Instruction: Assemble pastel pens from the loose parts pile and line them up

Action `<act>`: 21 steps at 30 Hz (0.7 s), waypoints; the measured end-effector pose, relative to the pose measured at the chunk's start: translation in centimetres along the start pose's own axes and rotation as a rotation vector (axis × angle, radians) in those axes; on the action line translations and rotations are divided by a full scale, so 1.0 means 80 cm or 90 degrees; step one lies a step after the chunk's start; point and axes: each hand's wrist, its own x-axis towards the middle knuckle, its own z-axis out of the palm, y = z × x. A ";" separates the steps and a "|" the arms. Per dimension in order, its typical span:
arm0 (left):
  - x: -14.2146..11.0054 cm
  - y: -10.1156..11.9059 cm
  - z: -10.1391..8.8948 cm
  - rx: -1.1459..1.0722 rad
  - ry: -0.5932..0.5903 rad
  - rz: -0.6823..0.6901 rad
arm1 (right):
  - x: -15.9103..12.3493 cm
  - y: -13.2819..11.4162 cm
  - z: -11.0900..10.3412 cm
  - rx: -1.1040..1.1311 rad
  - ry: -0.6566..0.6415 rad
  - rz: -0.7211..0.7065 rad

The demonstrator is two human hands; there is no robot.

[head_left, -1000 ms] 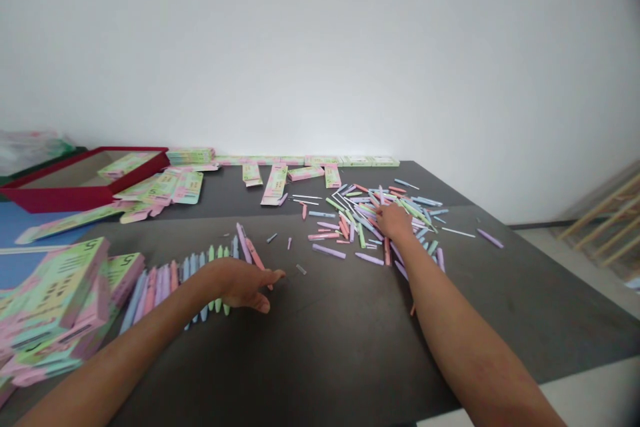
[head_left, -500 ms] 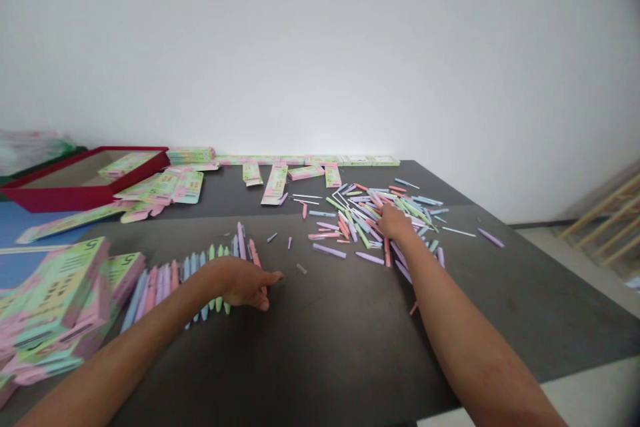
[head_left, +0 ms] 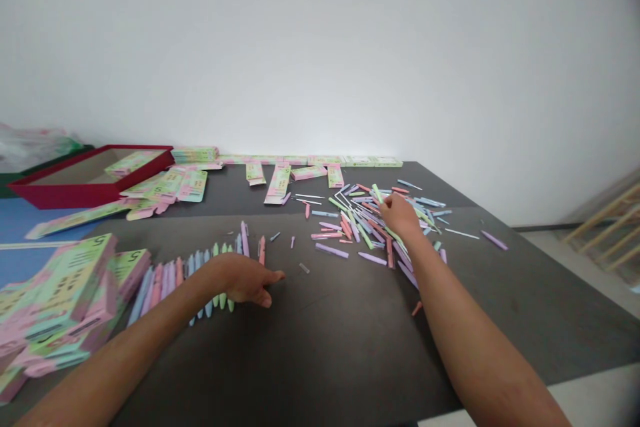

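Observation:
My right hand (head_left: pixel 401 216) is closed at the loose pile of pastel pen parts (head_left: pixel 367 217). A light green pen barrel (head_left: pixel 377 193) sticks up from its fingertips. My left hand (head_left: pixel 249 278) hovers at the right end of a neat row of pens (head_left: pixel 199 263), its thumb and forefinger apart and pointing right. Just behind that hand lie a purple pen (head_left: pixel 245 238) and a coral pen (head_left: pixel 262 250), partly covered by it. Small loose pieces, among them a clear cap-like piece (head_left: pixel 304 268), lie to its right.
Printed pen boxes (head_left: pixel 65 293) are stacked at the left front. Flattened cartons (head_left: pixel 167 187) lie beside a red box (head_left: pixel 65 195). More cartons (head_left: pixel 310 160) line the wall. A single purple barrel (head_left: pixel 494 240) lies far right on the dark table (head_left: pixel 320 360).
My right hand has closed on a light green barrel and lifted its end from the pile. The coral pen by my left hand now lies straighter. My left hand stays nearly in place.

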 end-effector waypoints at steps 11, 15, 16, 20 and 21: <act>-0.019 -0.001 -0.008 -0.008 0.023 0.003 | -0.101 -0.114 0.043 0.939 -0.614 -0.001; -0.019 0.000 -0.006 -0.001 0.020 -0.002 | -0.115 -0.123 0.055 1.005 -0.707 0.076; -0.019 0.001 -0.006 -0.002 0.019 -0.002 | -0.117 -0.123 0.057 1.004 -0.713 0.076; -0.019 0.001 -0.006 -0.015 0.016 0.002 | -0.121 -0.124 0.061 0.979 -0.688 0.042; -0.019 0.001 -0.007 -0.016 0.016 0.002 | -0.121 -0.124 0.061 0.970 -0.679 0.033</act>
